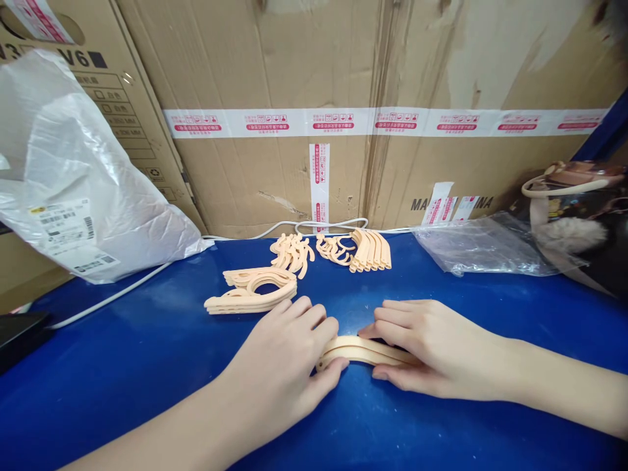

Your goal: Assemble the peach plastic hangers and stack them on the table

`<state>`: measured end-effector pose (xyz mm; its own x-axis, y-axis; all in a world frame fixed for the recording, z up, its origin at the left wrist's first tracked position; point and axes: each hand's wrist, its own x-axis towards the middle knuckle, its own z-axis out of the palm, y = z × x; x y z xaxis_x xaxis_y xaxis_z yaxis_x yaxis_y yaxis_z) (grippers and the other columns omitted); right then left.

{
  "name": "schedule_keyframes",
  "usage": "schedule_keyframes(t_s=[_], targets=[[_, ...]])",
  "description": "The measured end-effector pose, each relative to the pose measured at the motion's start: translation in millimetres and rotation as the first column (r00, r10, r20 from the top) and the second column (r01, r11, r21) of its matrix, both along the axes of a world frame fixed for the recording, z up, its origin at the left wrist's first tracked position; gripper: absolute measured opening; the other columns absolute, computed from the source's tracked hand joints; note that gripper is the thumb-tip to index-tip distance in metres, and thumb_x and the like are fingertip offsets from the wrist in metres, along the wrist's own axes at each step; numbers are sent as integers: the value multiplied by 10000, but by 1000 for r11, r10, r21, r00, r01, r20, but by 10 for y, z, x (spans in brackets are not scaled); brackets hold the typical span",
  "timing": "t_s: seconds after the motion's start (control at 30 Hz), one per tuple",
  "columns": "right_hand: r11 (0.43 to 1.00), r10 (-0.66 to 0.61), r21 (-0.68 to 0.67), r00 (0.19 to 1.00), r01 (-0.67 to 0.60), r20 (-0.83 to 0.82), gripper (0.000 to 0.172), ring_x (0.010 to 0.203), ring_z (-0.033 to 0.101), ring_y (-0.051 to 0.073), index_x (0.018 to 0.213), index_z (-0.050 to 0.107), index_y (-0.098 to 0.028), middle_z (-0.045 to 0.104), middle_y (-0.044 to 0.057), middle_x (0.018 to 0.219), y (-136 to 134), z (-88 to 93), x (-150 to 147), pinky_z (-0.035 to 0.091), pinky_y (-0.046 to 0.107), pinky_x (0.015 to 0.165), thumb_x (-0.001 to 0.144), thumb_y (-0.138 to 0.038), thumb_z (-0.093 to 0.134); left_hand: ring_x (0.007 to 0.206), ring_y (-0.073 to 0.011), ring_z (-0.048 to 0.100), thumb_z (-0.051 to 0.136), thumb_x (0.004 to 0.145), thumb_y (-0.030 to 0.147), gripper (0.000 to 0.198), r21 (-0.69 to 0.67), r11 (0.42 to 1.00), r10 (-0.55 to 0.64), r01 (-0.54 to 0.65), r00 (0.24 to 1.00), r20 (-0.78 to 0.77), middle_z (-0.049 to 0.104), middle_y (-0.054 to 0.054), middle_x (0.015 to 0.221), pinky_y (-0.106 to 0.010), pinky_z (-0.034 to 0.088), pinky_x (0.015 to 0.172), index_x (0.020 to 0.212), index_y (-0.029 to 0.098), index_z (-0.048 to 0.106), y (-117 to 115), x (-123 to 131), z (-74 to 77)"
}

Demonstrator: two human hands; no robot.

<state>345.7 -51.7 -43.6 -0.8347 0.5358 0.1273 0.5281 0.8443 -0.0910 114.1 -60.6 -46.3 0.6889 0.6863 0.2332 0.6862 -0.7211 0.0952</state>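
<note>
Both hands hold a beige curved plastic hanger arm (360,351) low over the blue table, with a long groove along its side. My left hand (304,360) pinches its left end, thumb in front and fingers behind. Around the right end my right hand (422,350) is closed, its palm hiding that tip. Just beyond my left hand lies a stack of folded beige hangers (250,299). Farther back are a pile of small curved hook pieces (292,254), a few beige rings or hooks (333,248), and a row of loose hanger arms (371,250).
Large taped cardboard boxes (260,183) stand along the back of the blue table (186,392). A white plastic parcel (88,176) leans at left, near a white cable (112,296) and a dark object (22,337). At right lie a clear plastic bag (485,245) and a dark bag (589,229).
</note>
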Motion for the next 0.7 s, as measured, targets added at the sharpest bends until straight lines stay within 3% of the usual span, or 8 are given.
schedule_keyframes(t_s=[0.1,0.2,0.3,0.47,0.57,0.7], targets=[[1000,1,-16,1000,-1,4,306,700,527,163,1046,624,-175,586,27,791,-21,16,14,377,280,615,948,-421,470,806,-243,527,607,851,372,182,-39,999,3,-1,999,45,592,-34,863,-379,389,702,856,196,563,-23,11,-27],[998,-35,52,998,38,-57,344,719,562,165,1057,624,-174,620,31,805,64,69,-9,395,283,647,958,-450,444,827,-231,536,598,868,390,195,-97,995,-12,21,996,93,589,-27,914,-355,394,691,898,204,544,-24,22,-68],[972,-153,158,980,172,-124,270,786,598,169,1020,632,-173,658,46,898,299,166,-85,410,276,686,959,-374,463,820,-214,536,551,904,336,135,-138,990,-22,39,993,120,579,-14,889,-333,390,680,861,212,518,-21,26,-90],[883,-340,343,941,319,-1,248,907,586,248,933,683,-142,658,111,918,827,241,-339,405,327,766,921,-321,511,803,-206,536,577,875,322,135,-196,980,3,27,989,150,570,-4,854,-316,388,650,840,215,504,-43,12,-75],[874,-370,339,929,347,1,271,947,577,306,832,697,-85,662,176,910,1063,189,-491,384,389,838,850,-333,590,800,-204,542,608,851,319,138,-223,974,18,21,985,174,572,3,846,-313,391,644,857,218,513,-61,-8,-76],[887,-380,266,924,378,-44,169,931,595,286,697,687,-121,686,145,835,1255,96,-585,372,372,865,779,-251,616,804,-211,557,662,810,418,261,-233,972,45,6,976,211,588,-2,869,-309,409,640,923,228,522,-76,-27,-73]])
